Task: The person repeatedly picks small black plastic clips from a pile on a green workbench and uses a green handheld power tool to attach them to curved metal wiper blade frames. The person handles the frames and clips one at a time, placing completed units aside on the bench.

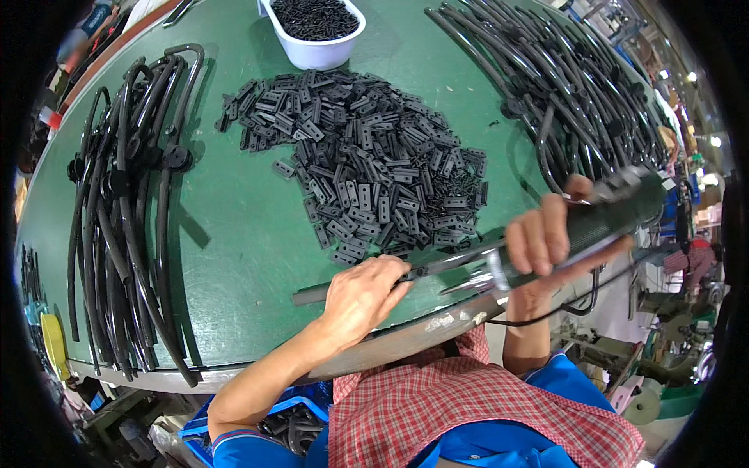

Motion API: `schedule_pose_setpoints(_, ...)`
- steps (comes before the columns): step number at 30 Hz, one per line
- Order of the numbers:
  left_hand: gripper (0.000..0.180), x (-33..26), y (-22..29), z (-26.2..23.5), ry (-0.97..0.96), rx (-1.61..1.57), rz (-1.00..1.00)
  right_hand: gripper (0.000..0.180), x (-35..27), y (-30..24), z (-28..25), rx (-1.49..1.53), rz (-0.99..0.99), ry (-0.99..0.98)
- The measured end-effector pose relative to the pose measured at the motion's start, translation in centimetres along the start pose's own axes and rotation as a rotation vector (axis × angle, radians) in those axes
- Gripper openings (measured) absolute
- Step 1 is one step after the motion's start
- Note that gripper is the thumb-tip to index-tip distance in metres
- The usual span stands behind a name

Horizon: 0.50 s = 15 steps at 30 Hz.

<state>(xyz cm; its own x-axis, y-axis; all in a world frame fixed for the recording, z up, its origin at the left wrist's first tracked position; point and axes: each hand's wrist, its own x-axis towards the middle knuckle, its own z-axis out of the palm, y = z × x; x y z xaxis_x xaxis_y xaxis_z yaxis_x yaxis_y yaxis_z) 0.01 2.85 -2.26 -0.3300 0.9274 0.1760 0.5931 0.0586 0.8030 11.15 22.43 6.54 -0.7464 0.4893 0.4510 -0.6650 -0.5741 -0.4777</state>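
Observation:
My right hand [546, 238] grips a dark green powered screwdriver [608, 207] that lies almost level, its metal tip pointing left. My left hand [363, 295] pinches a small black part at the tool's bit [437, 267], near the table's front edge. Just beyond my hands lies a large heap of flat black plastic plates [367, 164] on the green table [234, 234]. A grey bar-like shadow or strip [312, 295] lies left of my left hand.
Bundles of curved black tubes lie at the left [125, 210] and at the far right [577, 93]. A white tub [316, 35] of small black screws stands at the back. A blue crate [289, 417] with black parts sits below the table edge. A cable [577, 308] hangs from the tool.

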Motion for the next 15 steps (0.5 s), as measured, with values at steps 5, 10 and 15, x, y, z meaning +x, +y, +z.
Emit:
schedule_pose_setpoints(5, 0.031, 3.0, 3.0, -3.2, 0.080, 0.156, 0.057, 0.095, -3.8, -3.7, -0.7, -0.158, 0.043, 0.190)
schedule_pose_setpoints(10, 0.010, 13.6, 1.7, 0.1, 0.057, 0.414, 0.295, 0.088, -6.9, -3.1, -1.4, 0.081, 0.158, 0.269)
schedule_pose_setpoints(15, 0.005, 15.5, -0.8, 3.4, -0.006, 0.670, 0.266, 0.085, -8.4, -4.9, -2.1, 0.046, 0.103, 0.263)
